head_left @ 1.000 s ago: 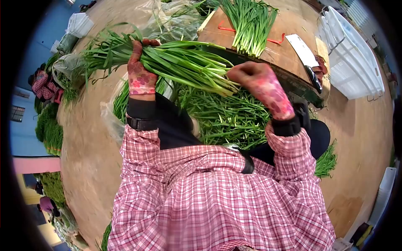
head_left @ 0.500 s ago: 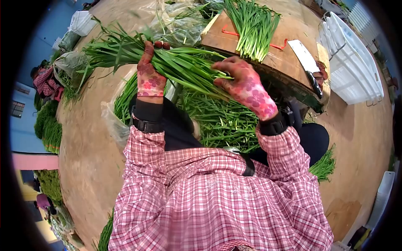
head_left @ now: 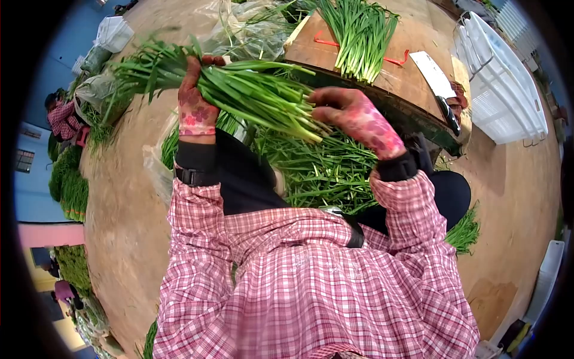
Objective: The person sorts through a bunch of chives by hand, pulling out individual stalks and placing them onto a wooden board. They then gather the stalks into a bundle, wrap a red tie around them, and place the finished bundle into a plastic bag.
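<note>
A bunch of long flat green chives (head_left: pixel 257 96) lies across my left hand (head_left: pixel 197 99), whose gloved fingers are wrapped round its middle. The leafy tips spread out to the left, and the pale stem ends point right. My right hand (head_left: pixel 356 116), in a pink flowered glove, is at those stem ends. Its thumb and forefinger are apart, with the fingertips touching or almost touching the stems. Below the bunch, a heap of loose chives (head_left: pixel 329 170) lies between my knees.
Ahead stands a wooden board (head_left: pixel 412 84) bearing another chive bunch (head_left: pixel 362 42), red ties (head_left: pixel 397 60) and a cleaver (head_left: pixel 433 75). White crates (head_left: pixel 499 84) stand at right. Clear plastic bags (head_left: pixel 245 33) lie beyond my left hand. A person (head_left: pixel 61 116) sits far left near stacked greens (head_left: pixel 67 182).
My left hand has shifted left and slightly nearer with the bunch. My right hand has moved slightly right, its thumb and forefinger now farther apart at the stem ends.
</note>
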Demonstrator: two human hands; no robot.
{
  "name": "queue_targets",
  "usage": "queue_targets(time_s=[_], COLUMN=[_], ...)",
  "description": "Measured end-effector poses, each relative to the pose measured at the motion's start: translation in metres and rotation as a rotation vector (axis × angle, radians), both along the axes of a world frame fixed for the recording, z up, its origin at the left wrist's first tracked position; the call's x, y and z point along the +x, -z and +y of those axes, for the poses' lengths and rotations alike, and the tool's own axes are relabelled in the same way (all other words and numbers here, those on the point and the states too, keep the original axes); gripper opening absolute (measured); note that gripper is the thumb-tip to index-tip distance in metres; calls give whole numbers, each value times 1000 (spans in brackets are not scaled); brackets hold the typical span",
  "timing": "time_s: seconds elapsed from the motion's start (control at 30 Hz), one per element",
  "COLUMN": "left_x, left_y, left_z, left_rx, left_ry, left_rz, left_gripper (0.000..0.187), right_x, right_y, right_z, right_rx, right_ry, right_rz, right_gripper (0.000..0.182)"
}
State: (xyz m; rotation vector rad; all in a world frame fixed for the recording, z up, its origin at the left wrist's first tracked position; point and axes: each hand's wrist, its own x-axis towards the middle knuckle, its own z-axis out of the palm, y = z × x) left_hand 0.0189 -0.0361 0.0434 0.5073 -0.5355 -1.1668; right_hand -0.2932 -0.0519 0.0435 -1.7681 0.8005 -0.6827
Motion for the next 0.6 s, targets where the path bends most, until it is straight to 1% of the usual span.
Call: queue_targets(time_s=[0.03, 0.1, 0.13, 0.17, 0.23, 0.27, 0.3, 0.33, 0.37, 0.4, 0.43, 0.47, 0.5, 0.57, 0.6], left_x=[-1, 8, 13, 17, 22, 20, 27, 25, 21, 14, 5, -2, -5, -5, -7], left_y=[-1, -6, -9, -13, -21, -23, -25, -28, -31, -37, -41, -46, -47, -49, -50], left_z=[-3, -6, -7, -7, -12, -13, -16, -17, -19, -22, -22, -23, -25, -33, -34], left_rx=[-9, -48, -36, -26, -30, -50, -42, -29, -16, -14, -18, -25, -17, 5, -5], left_ry=[-31, 18, -33, -83, -137, -165, -80, -97, -114, -143, -174, -206, -206, -208, -217], left_rz=[13, 60, 60, 62, 128, 105, 134, 134, 134, 142, 151, 158, 172, 200, 187], left_gripper=[26, 25, 25, 24, 22, 19, 18, 18, 17, 17, 18, 18, 19, 22, 22], right_x=[2, -10, -24, -37, -40, -29, -11, 11, 37, 62, 83, 103, 117, 130, 130], right_y=[3, 19, 21, 46, 65, 90, 83, 100, 109, 122, 115, 124, 126, 129, 128], right_z=[-1, -9, -14, -27, -25, -18, -8, -6, -3, -5, 1, 1, 7, 5, 6], right_rx=[107, 6, -33, -79, 35, -8, -96, 34, -55, -70, -46, -1, -218, 154, 171], right_ry=[-52, 33, 97, 161, 48, 37, -43, -88, -100, -107, -69, -20, 65, -86, -83], right_rz=[33, -10, 102, 276, 530, 382, 416, 279, 241, 247, 234, 193, 45, -193, -199], right_gripper=[24, 20, 20, 21, 34, 56, 79, 93, 106, 113, 115, 106, 75, 37, 31])
